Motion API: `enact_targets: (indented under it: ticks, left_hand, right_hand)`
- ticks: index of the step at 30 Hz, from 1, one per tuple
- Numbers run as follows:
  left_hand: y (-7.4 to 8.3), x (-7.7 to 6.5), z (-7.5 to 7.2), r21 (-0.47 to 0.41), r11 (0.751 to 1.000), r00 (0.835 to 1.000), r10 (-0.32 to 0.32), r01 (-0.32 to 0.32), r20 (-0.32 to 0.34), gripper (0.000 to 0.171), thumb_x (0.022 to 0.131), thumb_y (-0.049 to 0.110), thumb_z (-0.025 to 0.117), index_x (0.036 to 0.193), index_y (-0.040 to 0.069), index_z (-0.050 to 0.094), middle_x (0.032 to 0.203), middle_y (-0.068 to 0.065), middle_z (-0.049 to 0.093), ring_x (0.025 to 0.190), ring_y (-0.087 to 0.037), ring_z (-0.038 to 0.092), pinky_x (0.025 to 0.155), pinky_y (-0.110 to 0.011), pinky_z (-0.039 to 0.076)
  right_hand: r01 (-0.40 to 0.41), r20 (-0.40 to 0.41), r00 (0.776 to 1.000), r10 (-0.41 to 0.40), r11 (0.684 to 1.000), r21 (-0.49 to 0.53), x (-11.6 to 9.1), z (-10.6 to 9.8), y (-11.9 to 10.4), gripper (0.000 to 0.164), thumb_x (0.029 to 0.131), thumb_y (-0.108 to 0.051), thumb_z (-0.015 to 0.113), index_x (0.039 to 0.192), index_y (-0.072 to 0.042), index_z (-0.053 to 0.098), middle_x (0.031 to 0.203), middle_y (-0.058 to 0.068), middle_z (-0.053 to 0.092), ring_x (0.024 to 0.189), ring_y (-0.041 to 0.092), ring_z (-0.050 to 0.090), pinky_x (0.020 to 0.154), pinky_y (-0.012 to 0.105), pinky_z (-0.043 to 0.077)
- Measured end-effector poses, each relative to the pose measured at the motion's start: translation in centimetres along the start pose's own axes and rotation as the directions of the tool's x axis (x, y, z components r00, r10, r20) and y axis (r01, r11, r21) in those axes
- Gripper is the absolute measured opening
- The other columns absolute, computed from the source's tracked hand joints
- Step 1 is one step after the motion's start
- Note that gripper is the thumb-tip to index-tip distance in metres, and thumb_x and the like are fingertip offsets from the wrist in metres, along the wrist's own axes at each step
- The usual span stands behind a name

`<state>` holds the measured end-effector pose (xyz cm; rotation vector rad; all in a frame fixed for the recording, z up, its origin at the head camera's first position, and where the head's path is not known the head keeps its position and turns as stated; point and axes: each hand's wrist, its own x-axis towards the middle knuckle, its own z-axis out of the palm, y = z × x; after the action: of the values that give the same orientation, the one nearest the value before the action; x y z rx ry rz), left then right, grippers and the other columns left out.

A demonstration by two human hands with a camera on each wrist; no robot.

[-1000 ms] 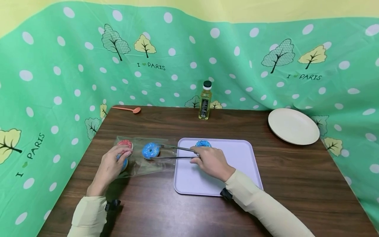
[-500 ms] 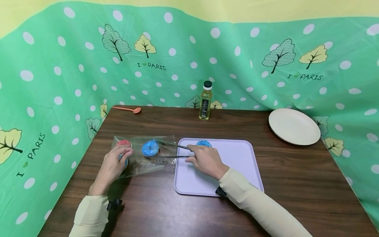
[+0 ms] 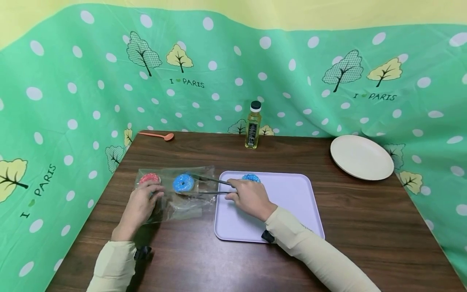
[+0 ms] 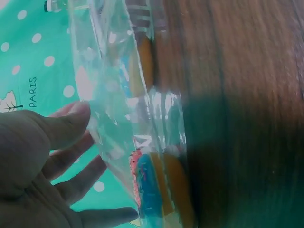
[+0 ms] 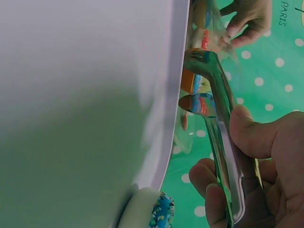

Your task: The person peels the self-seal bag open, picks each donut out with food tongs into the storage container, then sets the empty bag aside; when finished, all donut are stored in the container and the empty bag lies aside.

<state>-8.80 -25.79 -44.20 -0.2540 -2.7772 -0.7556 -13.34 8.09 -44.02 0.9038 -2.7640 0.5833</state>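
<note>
Now, from our right hand (image 3: 251,198), its fingers curled round the tongs (image 5: 221,90), the blue donut (image 3: 178,183) beside the tong tips lies at nine o'clock inside the clear bag (image 3: 186,213), and our left hand (image 3: 141,205), fingers loosely spread, is nearer, at its eight.

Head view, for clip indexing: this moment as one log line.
right hand holds tongs; left hand at bag; blue donut in bag near tongs
</note>
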Motion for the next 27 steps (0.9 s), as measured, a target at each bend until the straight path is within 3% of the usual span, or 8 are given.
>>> enact_targets:
  ticks: [4, 9, 15, 24, 27]
  left_hand:
    - [-0.2, -0.2, 0.2, 0.072, 0.997, 1.000, -0.009, 0.008, 0.021, 0.012, 0.089, 0.003, 0.075, 0.101, -0.001, 0.076, 0.119, -0.022, 0.066, 0.112, -0.045, 0.061, 0.090, -0.060, 0.050]
    - [-0.2, -0.3, 0.3, 0.129, 0.991, 1.000, 0.015, -0.014, -0.008, 0.009, 0.087, 0.004, 0.077, 0.096, 0.002, 0.078, 0.116, -0.019, 0.068, 0.107, -0.043, 0.064, 0.085, -0.059, 0.052]
    - [-0.2, -0.3, 0.1, 0.046, 0.998, 0.999, -0.030, 0.031, -0.024, 0.009, 0.092, 0.005, 0.073, 0.100, 0.003, 0.075, 0.112, -0.017, 0.068, 0.107, -0.041, 0.063, 0.088, -0.059, 0.050]
    - [-0.7, -0.5, -0.1, -0.014, 1.000, 0.998, -0.013, 0.013, -0.065, 0.006, 0.094, 0.004, 0.070, 0.098, 0.001, 0.074, 0.104, -0.016, 0.070, 0.096, -0.036, 0.066, 0.082, -0.055, 0.053]
    - [-0.6, -0.4, -0.1, -0.023, 1.000, 0.997, -0.010, 0.008, -0.077, 0.006, 0.093, 0.002, 0.071, 0.098, 0.001, 0.073, 0.100, -0.014, 0.070, 0.091, -0.034, 0.067, 0.079, -0.053, 0.054]
  right_hand:
    - [-0.005, 0.004, 1.000, 0.005, 1.000, 0.014, -0.1, -0.1, -0.1, 0.040, 0.088, -0.037, 0.078, 0.118, -0.011, 0.072, 0.103, 0.004, 0.075, 0.079, 0.021, 0.071, 0.058, 0.041, 0.057]
    - [-0.016, 0.005, 1.000, 0.016, 1.000, 0.015, -0.5, -0.3, -0.1, 0.041, 0.088, -0.038, 0.077, 0.120, -0.012, 0.072, 0.104, 0.004, 0.075, 0.082, 0.022, 0.072, 0.058, 0.044, 0.057]
    - [-0.047, 0.003, 0.999, 0.047, 0.998, 0.045, -1.4, -1.1, -0.1, 0.041, 0.089, -0.035, 0.077, 0.122, -0.011, 0.072, 0.106, 0.006, 0.075, 0.082, 0.024, 0.072, 0.056, 0.044, 0.057]
    - [-0.082, -0.019, 0.996, 0.083, 0.996, 0.039, -3.4, -2.8, 0.7, 0.046, 0.086, -0.036, 0.081, 0.124, -0.012, 0.072, 0.114, 0.006, 0.073, 0.092, 0.025, 0.072, 0.064, 0.046, 0.058]
    - [-0.082, -0.044, 0.995, 0.084, 0.996, 0.041, -4.2, -3.3, 1.2, 0.048, 0.085, -0.035, 0.082, 0.126, -0.012, 0.071, 0.115, 0.008, 0.073, 0.087, 0.022, 0.072, 0.062, 0.042, 0.057]
